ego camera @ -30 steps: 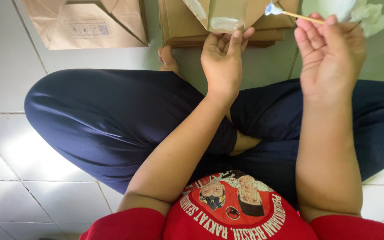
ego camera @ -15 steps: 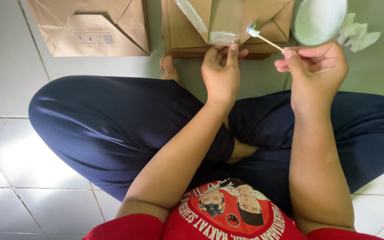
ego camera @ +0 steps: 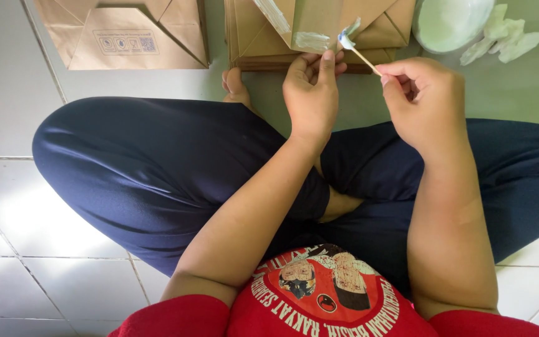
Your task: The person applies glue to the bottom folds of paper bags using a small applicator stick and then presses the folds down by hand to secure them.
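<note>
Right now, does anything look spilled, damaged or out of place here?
Nothing stands out. The left hand holds a brown paper flap with white paste streaks, the right hand holds a paste-tipped stick, and crumpled tissue lies beside the bowl.

Glue-tipped stick (ego camera: 358, 55) against brown paper flap (ego camera: 314, 25)

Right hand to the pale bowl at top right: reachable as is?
Probably yes. The bowl sits just beyond the right hand with nothing between them. But that hand is pinching a thin stick with a white-coated tip, so it would have to carry or drop the stick first.
</note>
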